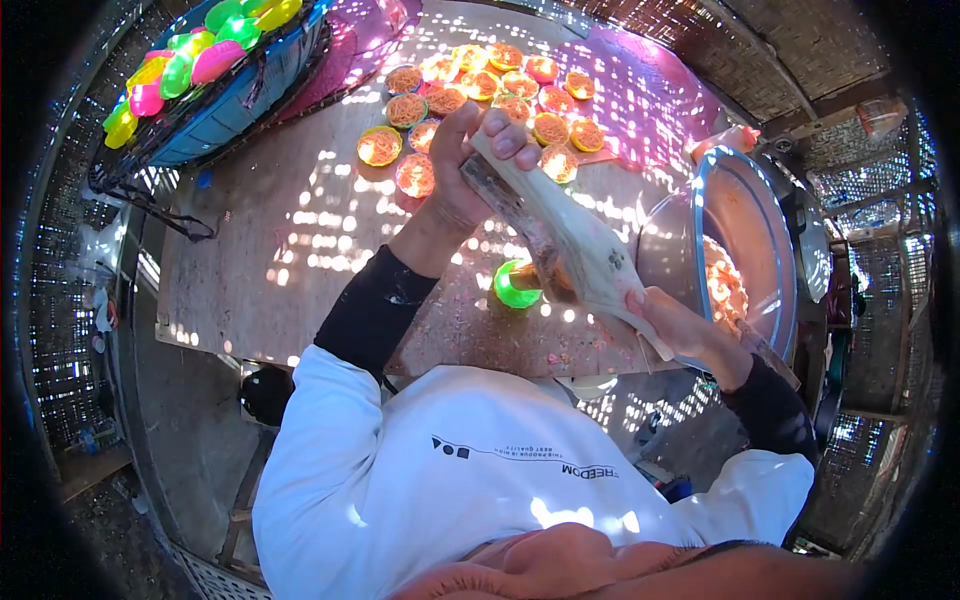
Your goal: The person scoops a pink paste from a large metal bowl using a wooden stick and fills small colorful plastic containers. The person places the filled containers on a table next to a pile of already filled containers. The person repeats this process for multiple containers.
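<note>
My left hand [469, 161] is wrapped around the upper end of a wooden lever press [570, 217]. The press lies diagonally above the table, a pale, smooth bar against a darker, stained piece of wood. My right hand [675, 322] holds the narrow lower end of the pale bar. From the press's underside a brown cylinder [526, 276] points into a small green plastic mold [516, 285] on the table. Whether anything lies inside that mold is hidden. Beyond my left hand, several small colored molds [379, 146] hold orange, noodle-like strands.
The wooden table [240, 277] has scattered crumbs and sunlight spots. A large basin [772, 202] with an orange mass [724, 281] stands at right. At upper left, a blue tub [217, 112] sits below several colored plastic molds [217, 60]. A pink sheet [637, 97] covers the far right.
</note>
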Available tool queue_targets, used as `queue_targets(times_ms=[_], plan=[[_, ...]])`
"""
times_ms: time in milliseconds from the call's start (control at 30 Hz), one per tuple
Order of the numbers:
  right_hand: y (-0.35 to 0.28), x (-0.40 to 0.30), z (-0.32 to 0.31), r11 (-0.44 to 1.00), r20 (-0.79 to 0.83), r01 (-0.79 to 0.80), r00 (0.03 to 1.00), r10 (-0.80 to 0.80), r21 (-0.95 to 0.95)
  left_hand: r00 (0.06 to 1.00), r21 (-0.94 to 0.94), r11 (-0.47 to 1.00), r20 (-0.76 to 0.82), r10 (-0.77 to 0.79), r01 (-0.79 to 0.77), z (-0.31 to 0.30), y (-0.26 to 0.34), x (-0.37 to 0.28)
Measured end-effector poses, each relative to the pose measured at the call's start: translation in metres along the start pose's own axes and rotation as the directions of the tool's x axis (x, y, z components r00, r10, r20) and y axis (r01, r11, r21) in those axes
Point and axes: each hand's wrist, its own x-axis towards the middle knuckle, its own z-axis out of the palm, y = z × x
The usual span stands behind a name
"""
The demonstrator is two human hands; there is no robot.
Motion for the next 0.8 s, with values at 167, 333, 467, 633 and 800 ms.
queue_targets(times_ms=[167,333,467,633,800], plan=[[-0.002,0.008,0.008,0.987,-0.052,0.112,0.992,-0.118,-0.111,0.998,0.007,0.999,-0.047,0.036,-0.036,-0.005,0.004,-0.009],[-0.012,0.008,0.018,0.985,-0.088,0.104,0.989,-0.116,-0.137,0.990,0.044,0.995,-0.104,0.094,-0.090,-0.005,0.009,-0.012],[-0.012,0.004,0.021,0.995,-0.102,0.052,0.993,-0.060,-0.082,0.964,0.055,0.994,-0.242,0.108,-0.097,0.006,0.004,-0.016],[-0.020,-0.007,0.019,0.994,-0.133,-0.019,0.991,0.005,-0.106,0.954,0.042,0.989,-0.259,0.150,-0.144,-0.003,-0.002,-0.018],[-0.030,-0.013,0.022,0.982,-0.249,-0.065,0.968,0.020,-0.176,0.948,0.036,0.982,-0.257,0.190,-0.187,0.005,-0.007,-0.010]])
